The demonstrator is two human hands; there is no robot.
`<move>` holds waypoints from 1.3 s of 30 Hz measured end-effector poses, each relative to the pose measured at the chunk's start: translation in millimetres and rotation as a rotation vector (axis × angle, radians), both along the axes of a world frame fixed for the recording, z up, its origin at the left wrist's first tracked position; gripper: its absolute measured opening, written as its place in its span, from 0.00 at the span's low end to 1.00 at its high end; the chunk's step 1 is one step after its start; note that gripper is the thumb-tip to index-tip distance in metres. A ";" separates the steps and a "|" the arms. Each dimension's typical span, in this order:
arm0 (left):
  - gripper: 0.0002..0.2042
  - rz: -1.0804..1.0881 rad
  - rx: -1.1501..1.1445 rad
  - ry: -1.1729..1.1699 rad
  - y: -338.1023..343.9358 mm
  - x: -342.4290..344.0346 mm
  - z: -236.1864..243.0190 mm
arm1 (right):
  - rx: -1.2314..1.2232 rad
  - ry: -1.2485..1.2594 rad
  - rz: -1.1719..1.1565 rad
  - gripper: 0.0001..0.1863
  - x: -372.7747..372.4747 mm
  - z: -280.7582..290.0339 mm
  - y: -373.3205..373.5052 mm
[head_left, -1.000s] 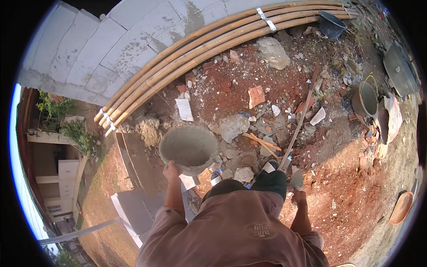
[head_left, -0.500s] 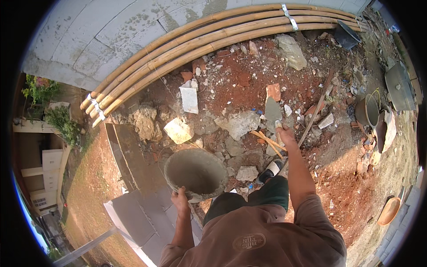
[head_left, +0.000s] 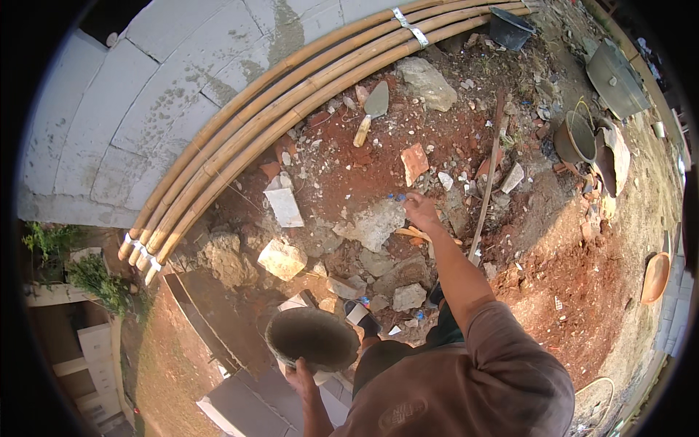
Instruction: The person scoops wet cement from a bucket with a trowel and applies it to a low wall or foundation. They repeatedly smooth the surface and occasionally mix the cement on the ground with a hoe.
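My left hand (head_left: 301, 373) grips the rim of a round bucket (head_left: 312, 339) coated in grey cement, tilted low beside my leg. Out over the rubble reaches my right hand (head_left: 420, 211), with nothing held and its fingers loosely apart. A pointing trowel (head_left: 375, 102) with a grey blade and wooden handle (head_left: 362, 132) appears well beyond that hand, near the bamboo; whether it lies on the soil or is in the air, I cannot tell. Thin wooden sticks (head_left: 416, 234) lie just below my right hand.
Bamboo poles (head_left: 291, 109), bound together, run along the grey block wall (head_left: 95, 138). Broken stones (head_left: 426, 84), brick pieces (head_left: 414, 163) and a long wooden strip (head_left: 489, 175) litter the soil. Buckets (head_left: 575, 138) stand at the right, with an orange-brown basin (head_left: 656, 278) beyond.
The trowel has left my right hand and is now far ahead near the bamboo. My left hand has lowered and tipped the bucket. The view has shifted and turned.
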State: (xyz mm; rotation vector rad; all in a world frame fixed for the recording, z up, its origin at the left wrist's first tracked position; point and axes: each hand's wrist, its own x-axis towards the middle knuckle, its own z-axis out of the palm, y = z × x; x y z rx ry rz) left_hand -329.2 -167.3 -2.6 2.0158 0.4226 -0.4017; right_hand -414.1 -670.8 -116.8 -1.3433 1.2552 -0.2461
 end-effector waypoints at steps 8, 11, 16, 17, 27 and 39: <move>0.18 -0.055 -0.025 0.028 -130.4 14.2 -4.6 | 0.135 0.521 -0.430 0.19 -458.7 -45.7 134.6; 0.16 -0.033 -0.013 -0.102 -227.3 -12.3 43.0 | 0.315 0.836 -0.494 0.19 -564.3 0.1 169.0; 0.20 -0.193 -0.108 -0.238 -355.8 -11.0 81.3 | 0.278 0.710 -0.728 0.21 -642.0 66.1 143.8; 0.20 -0.230 -0.148 -0.302 -374.1 -3.5 78.5 | 0.232 0.675 -0.794 0.21 -646.3 72.9 125.6; 0.20 -0.430 -0.265 -0.073 -600.7 -140.9 137.1 | 0.099 -0.097 -1.099 0.10 -618.7 149.3 -64.1; 0.22 -0.736 0.022 -0.113 -874.6 -316.8 104.9 | -0.044 -0.226 -0.648 0.28 -665.6 239.6 -471.4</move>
